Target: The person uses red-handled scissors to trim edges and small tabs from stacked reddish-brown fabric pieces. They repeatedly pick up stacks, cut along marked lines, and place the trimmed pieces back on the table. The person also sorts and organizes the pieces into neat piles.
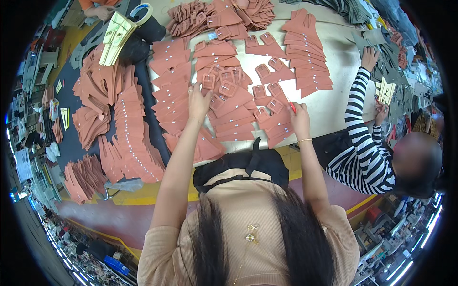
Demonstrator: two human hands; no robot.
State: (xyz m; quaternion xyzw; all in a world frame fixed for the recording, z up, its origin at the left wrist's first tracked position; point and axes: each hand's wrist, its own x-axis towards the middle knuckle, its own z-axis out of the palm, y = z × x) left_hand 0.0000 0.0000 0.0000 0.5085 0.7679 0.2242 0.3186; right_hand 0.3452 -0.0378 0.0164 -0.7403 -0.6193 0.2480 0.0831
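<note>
My left hand is closed at the lower edge of a square, fabric-covered buckle in reddish-brown. More such buckles lie right beside it on fanned, overlapping cut pieces of the same colour. Over to the right, my right hand grips a small red tool; its working end is too small to make out. Just left of that hand are several pieces with paired buckles attached. Both forearms reach forward over the table's near edge.
Fanned stacks of pieces cover much of the pale table. On the dark surface at left lie more stacks, cream templates and a tape roll. A co-worker in striped sleeves handles grey-green pieces at right; another person's hand shows far left.
</note>
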